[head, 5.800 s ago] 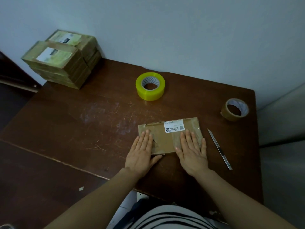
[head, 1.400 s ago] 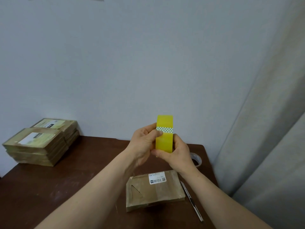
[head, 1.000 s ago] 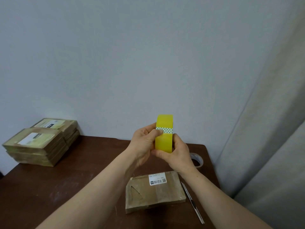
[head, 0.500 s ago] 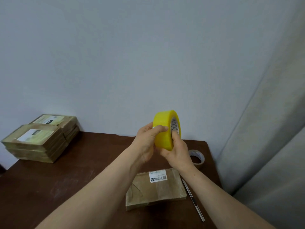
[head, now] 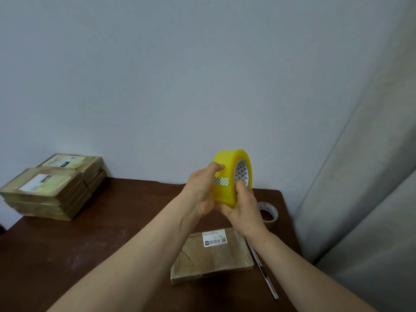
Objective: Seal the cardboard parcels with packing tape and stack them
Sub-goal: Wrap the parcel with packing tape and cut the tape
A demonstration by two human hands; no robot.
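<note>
A bare pale wall [head: 202, 75] and a grey curtain [head: 371, 176] stand behind a dark brown wooden surface [head: 90, 244]. Lifted clear of it, the left hand [head: 200, 190] and the right hand [head: 243, 206] together grip the yellow roll of packing tape [head: 227, 165], which stands on edge with its open core facing right. As for progress, no tape is drawn from the roll, so sealing this parcel looks to be at its start: the free end has yet to be found and pulled, and a patterned strip [head: 221, 181] across the yellow band probably marks it. The left hand's fingers curl over the outer band from the left, fingertips near the top; the right hand cups the roll from below, its thumb pressed at the rim of the core. Both forearms reach up from the lower edge and meet at the roll. Directly beneath lies the parcel [head: 211, 255], flat, its white label [head: 213, 238] facing up; whether its seams already carry tape cannot be told. Just to its right lies a slim cutter [head: 262, 266], and beyond that a brown tape roll [head: 269, 216]. Well apart, in the far left corner, sits a stack of parcels [head: 51, 190], apparently finished; this one is left to seal and add.
</note>
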